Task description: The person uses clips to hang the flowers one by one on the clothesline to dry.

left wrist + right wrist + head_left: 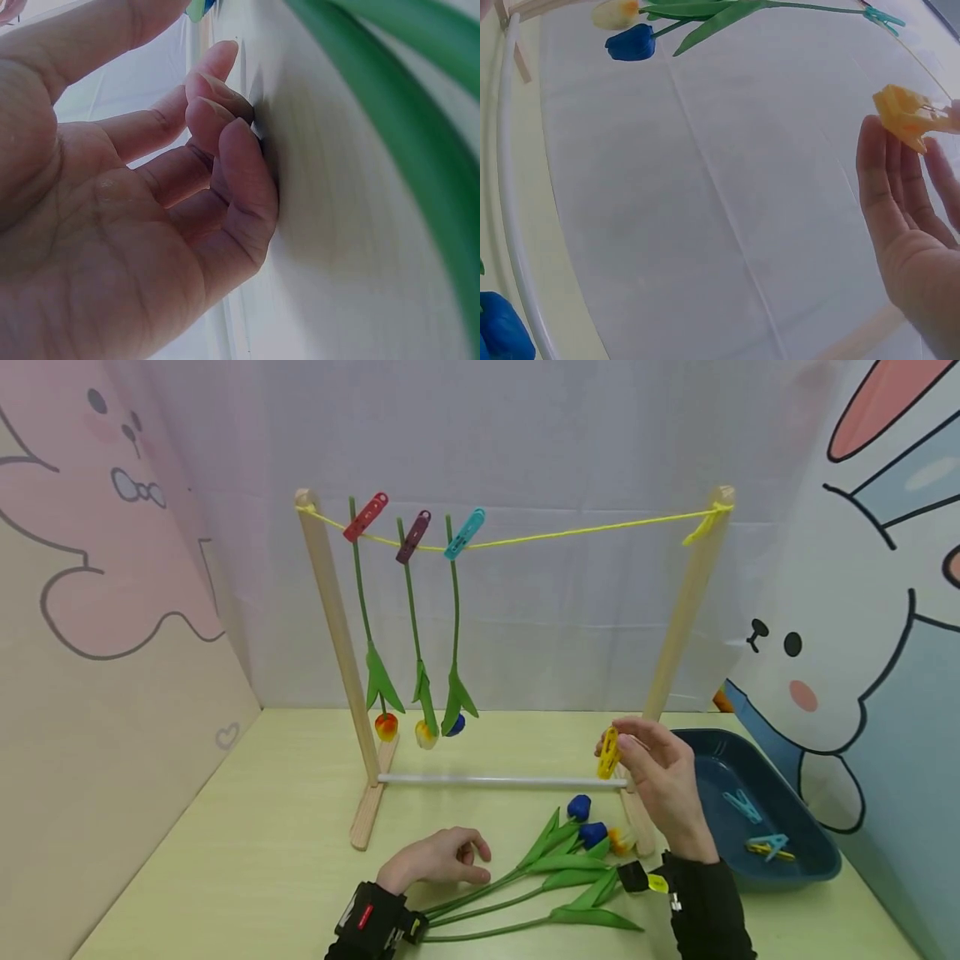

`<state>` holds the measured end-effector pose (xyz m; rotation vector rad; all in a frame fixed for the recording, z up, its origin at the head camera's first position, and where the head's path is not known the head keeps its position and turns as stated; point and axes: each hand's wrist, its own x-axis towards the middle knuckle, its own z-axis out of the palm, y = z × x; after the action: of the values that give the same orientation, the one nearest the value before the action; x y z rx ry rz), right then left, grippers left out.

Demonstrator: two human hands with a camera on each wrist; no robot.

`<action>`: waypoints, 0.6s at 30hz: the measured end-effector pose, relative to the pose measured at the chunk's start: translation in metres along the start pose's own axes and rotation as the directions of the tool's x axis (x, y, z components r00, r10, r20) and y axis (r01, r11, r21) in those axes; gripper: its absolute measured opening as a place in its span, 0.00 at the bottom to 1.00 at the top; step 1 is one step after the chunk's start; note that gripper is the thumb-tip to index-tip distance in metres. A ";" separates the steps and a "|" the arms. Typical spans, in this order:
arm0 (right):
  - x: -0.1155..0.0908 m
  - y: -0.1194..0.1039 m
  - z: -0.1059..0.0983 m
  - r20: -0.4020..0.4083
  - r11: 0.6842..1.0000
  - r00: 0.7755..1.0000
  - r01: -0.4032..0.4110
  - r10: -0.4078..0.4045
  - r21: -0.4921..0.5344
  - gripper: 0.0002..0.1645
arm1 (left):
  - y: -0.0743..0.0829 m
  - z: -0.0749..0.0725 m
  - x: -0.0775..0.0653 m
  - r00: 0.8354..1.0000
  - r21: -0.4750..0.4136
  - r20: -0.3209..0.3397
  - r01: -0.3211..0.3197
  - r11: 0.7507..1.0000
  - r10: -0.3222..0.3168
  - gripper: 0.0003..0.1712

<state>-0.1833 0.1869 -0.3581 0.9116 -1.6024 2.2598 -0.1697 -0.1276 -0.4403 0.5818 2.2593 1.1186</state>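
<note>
My right hand (pixel 667 777) pinches a yellow clothespin (pixel 608 753) between thumb and fingers, in front of the right post. The same clothespin (pixel 904 112) shows near the fingertips in the right wrist view. My left hand (pixel 438 858) rests on the table beside the artificial tulip stems (pixel 480 892), its fingers loosely curled and holding nothing. In the left wrist view the fingertips touch the tabletop, with green stems (pixel 397 142) close by. The loose tulips have blue heads (pixel 592 835) and one yellow-white head (pixel 621 841), pointing away to the right.
A wooden frame (pixel 330 627) carries a yellow string (pixel 570 532). Three tulips hang head-down from it by red (pixel 365 517), maroon (pixel 413 537) and turquoise (pixel 465 533) clothespins. A dark blue basin (pixel 817 852) at right holds several clothespins. A white bar (pixel 502 782) joins the frame's feet.
</note>
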 end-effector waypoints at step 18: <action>0.001 0.005 -0.008 -0.042 0.991 0.998 -0.031 0.037 0.130 0.20 | 0.009 0.005 -0.001 1.000 0.074 0.004 -0.005 0.997 0.004 0.06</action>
<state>-0.1891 0.1919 -0.3629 0.8645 -1.4786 2.4141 -0.1639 -0.1203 -0.4354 0.6184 2.3058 1.0383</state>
